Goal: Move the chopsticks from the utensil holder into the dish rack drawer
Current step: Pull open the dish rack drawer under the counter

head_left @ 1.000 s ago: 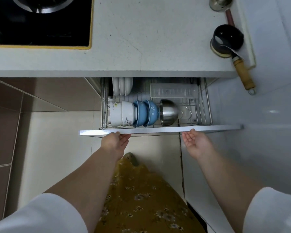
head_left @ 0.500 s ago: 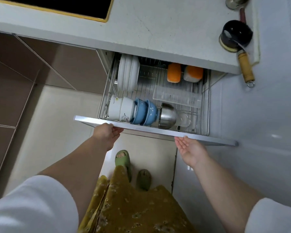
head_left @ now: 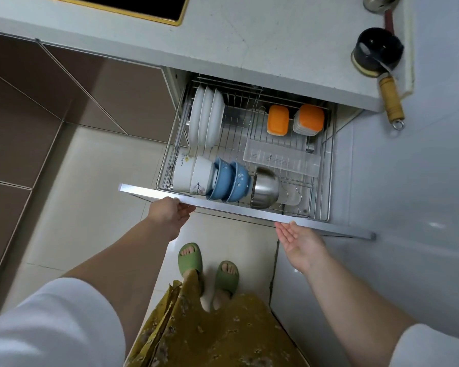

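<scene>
The dish rack drawer (head_left: 326, 165) stands pulled out under the counter (head_left: 249, 43). The left hand (head_left: 170, 214) grasps the drawer's front rail (head_left: 236, 207) near its left end; the right hand (head_left: 301, 241) lies open, palm up, fingertips at the rail. No chopsticks can be made out

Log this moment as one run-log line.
stage: drawer pulled out | left hand: gripping drawer front | right hand: open, palm up, at front edge | chopsticks: not visible
</scene>
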